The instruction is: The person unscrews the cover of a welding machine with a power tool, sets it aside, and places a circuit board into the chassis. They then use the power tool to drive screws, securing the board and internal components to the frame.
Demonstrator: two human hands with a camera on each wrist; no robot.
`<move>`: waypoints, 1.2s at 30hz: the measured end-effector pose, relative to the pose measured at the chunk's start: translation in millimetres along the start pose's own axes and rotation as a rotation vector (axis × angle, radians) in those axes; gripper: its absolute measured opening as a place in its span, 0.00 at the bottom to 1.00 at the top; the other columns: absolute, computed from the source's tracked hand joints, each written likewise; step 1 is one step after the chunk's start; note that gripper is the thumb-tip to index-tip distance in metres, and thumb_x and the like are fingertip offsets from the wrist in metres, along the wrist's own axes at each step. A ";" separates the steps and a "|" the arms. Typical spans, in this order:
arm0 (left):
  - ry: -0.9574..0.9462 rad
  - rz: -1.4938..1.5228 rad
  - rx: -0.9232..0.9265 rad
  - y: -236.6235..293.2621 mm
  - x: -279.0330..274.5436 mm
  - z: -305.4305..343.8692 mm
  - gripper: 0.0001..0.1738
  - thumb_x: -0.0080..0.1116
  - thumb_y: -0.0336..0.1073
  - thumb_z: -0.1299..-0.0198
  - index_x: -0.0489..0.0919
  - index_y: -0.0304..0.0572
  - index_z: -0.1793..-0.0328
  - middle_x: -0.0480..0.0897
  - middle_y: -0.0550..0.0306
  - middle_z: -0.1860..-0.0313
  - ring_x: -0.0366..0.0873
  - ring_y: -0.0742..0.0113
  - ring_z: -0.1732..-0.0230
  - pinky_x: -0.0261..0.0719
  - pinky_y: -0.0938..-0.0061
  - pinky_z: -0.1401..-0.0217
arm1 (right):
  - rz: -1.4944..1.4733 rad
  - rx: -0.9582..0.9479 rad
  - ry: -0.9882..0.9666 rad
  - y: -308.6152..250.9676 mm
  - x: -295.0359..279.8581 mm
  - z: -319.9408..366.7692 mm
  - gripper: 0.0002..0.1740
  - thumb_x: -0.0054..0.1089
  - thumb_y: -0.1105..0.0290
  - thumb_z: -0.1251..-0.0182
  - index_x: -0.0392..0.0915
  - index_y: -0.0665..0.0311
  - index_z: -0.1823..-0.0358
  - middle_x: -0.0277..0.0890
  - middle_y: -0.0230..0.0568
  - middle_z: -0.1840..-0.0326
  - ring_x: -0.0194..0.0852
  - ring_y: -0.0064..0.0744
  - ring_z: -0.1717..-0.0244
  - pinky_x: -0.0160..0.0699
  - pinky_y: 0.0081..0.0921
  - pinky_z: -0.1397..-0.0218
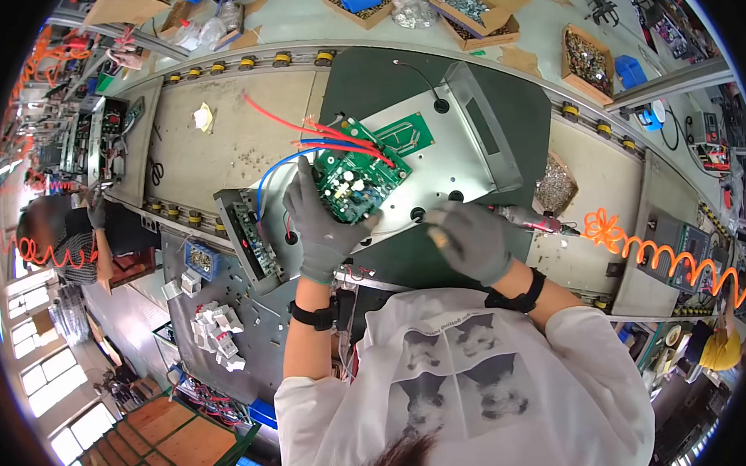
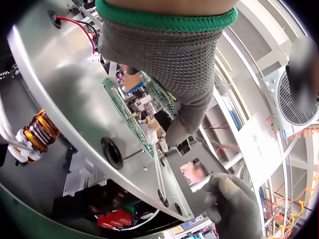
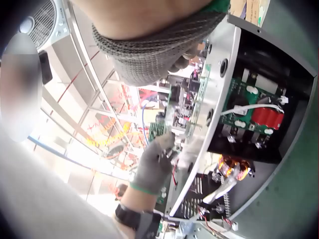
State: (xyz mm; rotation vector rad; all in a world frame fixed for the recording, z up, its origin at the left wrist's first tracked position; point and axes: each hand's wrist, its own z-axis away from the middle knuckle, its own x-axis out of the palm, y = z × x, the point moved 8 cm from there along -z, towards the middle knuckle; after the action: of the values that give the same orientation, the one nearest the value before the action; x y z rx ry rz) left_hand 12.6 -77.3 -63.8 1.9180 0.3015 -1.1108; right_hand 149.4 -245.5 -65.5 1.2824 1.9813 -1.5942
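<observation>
My gloved left hand (image 1: 319,227) grips the edge of a green circuit board (image 1: 358,179) crowded with components, fingers along its left side and thumb at its lower corner. The board sits over a metal chassis panel (image 1: 437,168) with black grommets (image 1: 418,215). Red wires (image 1: 348,142) and a blue wire (image 1: 274,171) run across it. In the left wrist view, a white cable (image 2: 157,167) rises from a grommet to a plug near my left thumb. My gloved right hand (image 1: 469,241) hovers near the panel's front edge, fingers loosely curled. A powered screwdriver (image 1: 526,218) lies just beyond it.
A second green board (image 1: 406,136) lies on the panel. Below the panel, a copper coil (image 2: 41,130) shows. An orange coiled hose (image 1: 640,242) leads right from the screwdriver. Boxes of small hardware (image 1: 586,57) line the back, and white parts (image 1: 217,331) lie at left.
</observation>
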 end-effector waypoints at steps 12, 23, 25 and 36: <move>-0.158 0.044 0.116 11.8 25.1 -1.2 0.66 0.78 0.48 0.77 0.55 0.33 0.28 0.67 0.41 0.43 0.62 0.43 0.41 0.62 0.53 0.38 | 0.278 -0.233 -0.140 -5.6 57.2 21.5 0.09 0.55 0.66 0.48 0.75 0.53 0.63 0.71 0.31 0.55 0.72 0.29 0.59 0.72 0.27 0.62; -0.130 0.990 -0.160 -14.4 1.1 9.6 0.71 0.79 0.46 0.67 0.41 0.31 0.23 0.63 0.46 0.32 0.65 0.58 0.35 0.64 0.67 0.33 | 0.160 -0.257 -0.161 3.9 57.0 30.6 0.12 0.54 0.69 0.48 0.76 0.53 0.60 0.71 0.34 0.51 0.73 0.32 0.56 0.74 0.29 0.54; -0.101 0.840 -0.092 -16.4 -10.7 10.0 0.70 0.78 0.50 0.66 0.42 0.30 0.24 0.63 0.45 0.32 0.65 0.58 0.35 0.63 0.66 0.33 | 0.143 -0.256 -0.159 2.4 54.0 30.1 0.13 0.55 0.69 0.49 0.76 0.53 0.59 0.71 0.35 0.50 0.73 0.33 0.55 0.74 0.30 0.54; -0.135 0.120 0.099 17.4 11.5 12.6 0.65 0.74 0.46 0.78 0.55 0.35 0.27 0.67 0.42 0.43 0.61 0.42 0.40 0.58 0.52 0.36 | 0.005 -0.264 -0.271 -5.2 48.9 31.2 0.13 0.63 0.68 0.50 0.76 0.56 0.61 0.71 0.38 0.48 0.72 0.37 0.52 0.73 0.35 0.53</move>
State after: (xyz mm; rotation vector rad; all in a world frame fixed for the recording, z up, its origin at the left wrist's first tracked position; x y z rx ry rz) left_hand 22.0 -99.7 -65.9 1.9100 0.0573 -1.1871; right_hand 108.8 -251.3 -107.0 0.9187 1.9361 -1.3649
